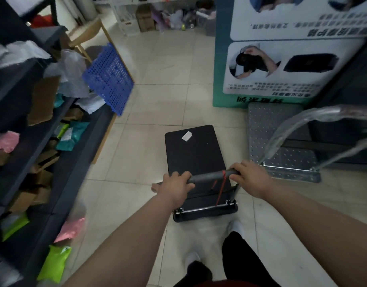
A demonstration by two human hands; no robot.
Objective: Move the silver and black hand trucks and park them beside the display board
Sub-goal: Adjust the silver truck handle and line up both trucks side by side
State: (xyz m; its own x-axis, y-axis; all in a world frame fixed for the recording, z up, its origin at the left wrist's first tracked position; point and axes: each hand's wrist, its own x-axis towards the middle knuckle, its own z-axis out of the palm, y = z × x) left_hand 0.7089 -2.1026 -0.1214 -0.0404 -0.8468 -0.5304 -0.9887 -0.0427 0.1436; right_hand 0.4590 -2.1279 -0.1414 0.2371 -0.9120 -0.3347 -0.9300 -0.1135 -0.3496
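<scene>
Both forearms reach down to the left hand (175, 186) and right hand (249, 176) clenched around the black hand truck (196, 154)'s handle (209, 176), mid-aisle, best steered squarely alongside the silver hand truck (279, 141) parked against the display board (286, 48).

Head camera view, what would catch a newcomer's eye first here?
Both hands, left hand and right hand, grip the handle of the black hand truck at centre. To its right, the silver hand truck stands at the foot of the display board. A blue perforated panel leans at left.
</scene>
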